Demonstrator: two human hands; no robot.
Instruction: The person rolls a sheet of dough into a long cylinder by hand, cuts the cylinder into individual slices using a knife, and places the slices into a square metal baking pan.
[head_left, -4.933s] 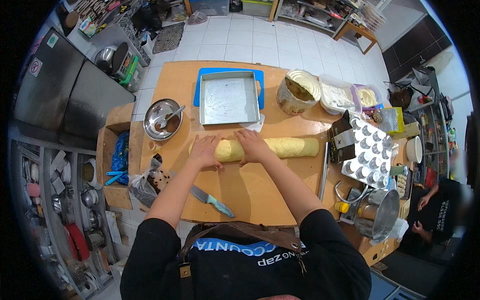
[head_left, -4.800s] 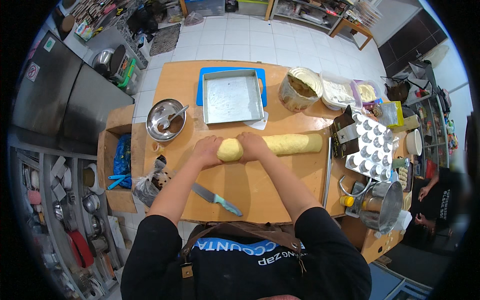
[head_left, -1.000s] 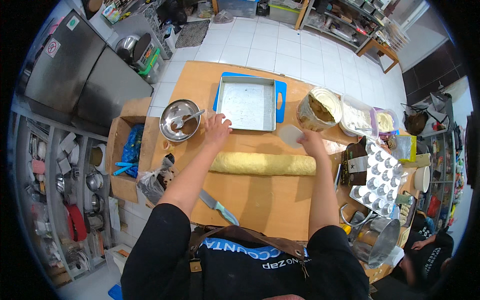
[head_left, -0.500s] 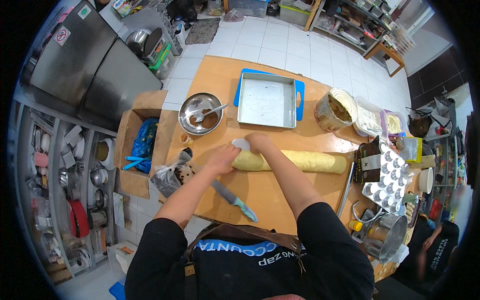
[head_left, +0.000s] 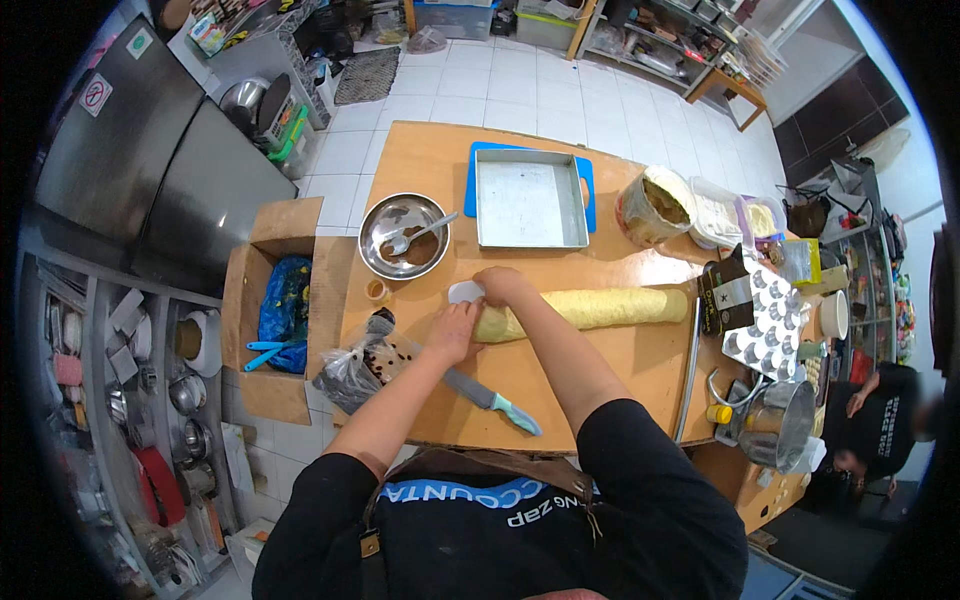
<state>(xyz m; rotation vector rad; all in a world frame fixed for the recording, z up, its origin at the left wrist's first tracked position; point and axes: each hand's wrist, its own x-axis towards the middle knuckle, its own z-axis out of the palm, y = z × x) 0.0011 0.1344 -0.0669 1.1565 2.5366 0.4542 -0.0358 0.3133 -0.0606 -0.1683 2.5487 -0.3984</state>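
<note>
A long, pale yellow dough roll lies across the wooden table. At its left end, my left hand is closed round the tip, fingers on the far side and thumb nearer me. My right hand reaches over the roll and grips a white dough scraper, which sticks out to the left just beyond the left fingers. The scraper's lower edge is hidden by my hands. Close to my left forearm lies a knife with a light green handle, its blade partly behind the arm.
Behind stand a square metal pan on a blue board and a steel bowl with brown powder and a spoon. A plastic bag lies left, near a cardboard box. Tubs, a muffin tin and a metal rod are right.
My view has shifted a little. Both hands and the scraper have moved left relative to the dough roll, and more of its left end shows between them.
</note>
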